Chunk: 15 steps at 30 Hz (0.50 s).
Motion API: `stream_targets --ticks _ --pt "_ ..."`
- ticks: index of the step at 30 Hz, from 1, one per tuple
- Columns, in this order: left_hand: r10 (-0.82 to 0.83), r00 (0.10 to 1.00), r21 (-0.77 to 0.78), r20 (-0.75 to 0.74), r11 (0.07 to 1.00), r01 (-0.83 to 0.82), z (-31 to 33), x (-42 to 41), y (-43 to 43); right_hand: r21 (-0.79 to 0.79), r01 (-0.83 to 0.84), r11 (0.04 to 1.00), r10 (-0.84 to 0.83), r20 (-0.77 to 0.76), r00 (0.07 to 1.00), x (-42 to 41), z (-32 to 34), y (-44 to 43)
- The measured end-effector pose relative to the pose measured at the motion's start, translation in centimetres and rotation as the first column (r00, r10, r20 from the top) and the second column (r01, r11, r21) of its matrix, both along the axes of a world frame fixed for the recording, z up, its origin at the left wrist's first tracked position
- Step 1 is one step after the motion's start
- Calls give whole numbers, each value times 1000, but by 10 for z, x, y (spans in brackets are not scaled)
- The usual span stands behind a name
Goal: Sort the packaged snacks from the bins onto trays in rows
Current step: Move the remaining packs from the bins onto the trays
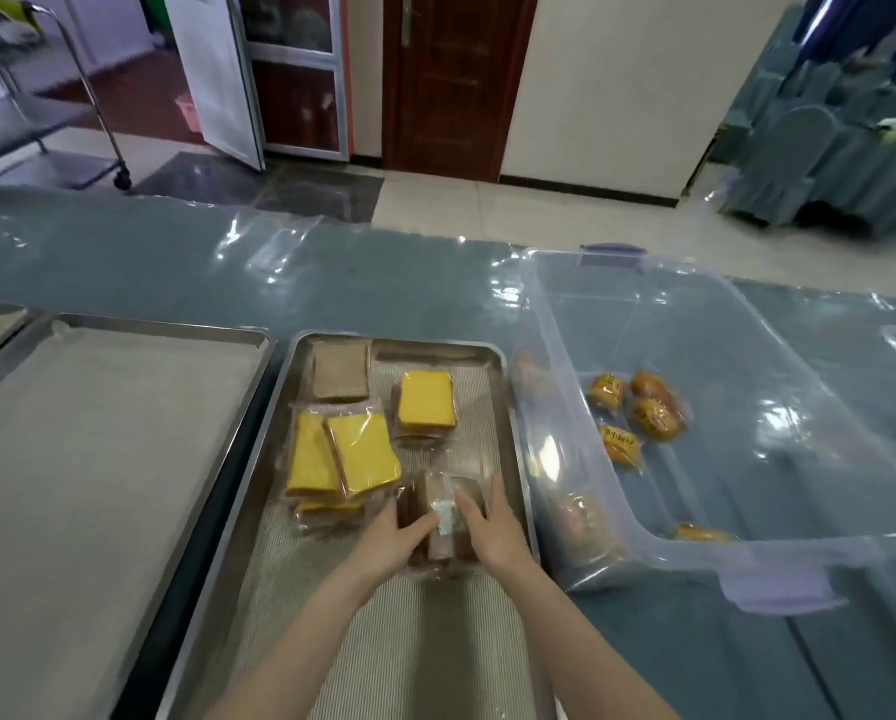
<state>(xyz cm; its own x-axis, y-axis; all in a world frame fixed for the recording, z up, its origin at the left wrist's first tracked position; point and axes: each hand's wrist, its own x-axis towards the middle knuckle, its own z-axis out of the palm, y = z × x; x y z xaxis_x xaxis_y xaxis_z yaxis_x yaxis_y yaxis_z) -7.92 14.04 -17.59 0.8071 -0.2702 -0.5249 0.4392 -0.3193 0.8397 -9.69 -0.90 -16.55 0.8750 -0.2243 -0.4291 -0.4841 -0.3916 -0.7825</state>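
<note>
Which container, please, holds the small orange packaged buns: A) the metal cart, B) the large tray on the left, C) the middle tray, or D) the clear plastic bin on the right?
D: the orange packaged buns lie on the floor of the clear plastic bin, right of the middle tray.

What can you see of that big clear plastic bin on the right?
The clear rectangular plastic bin has tall see-through walls, rounded corners and a lilac clip handle at each short end. It stands upright on the blue-grey film-covered table, close beside the right rim of the steel tray. A few orange-brown wrapped buns lie on its floor; most of that floor is bare.
</note>
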Motion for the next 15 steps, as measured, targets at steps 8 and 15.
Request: stream_targets --ticks 8,15 --pt "-160 935 305 318 950 59 70 -10 13 -235 -284 930 341 258 904 -51 78 -16" --pt "102 748 2 656 991 -137 140 41 -77 -111 -211 971 238 502 832 -43 178 -82"
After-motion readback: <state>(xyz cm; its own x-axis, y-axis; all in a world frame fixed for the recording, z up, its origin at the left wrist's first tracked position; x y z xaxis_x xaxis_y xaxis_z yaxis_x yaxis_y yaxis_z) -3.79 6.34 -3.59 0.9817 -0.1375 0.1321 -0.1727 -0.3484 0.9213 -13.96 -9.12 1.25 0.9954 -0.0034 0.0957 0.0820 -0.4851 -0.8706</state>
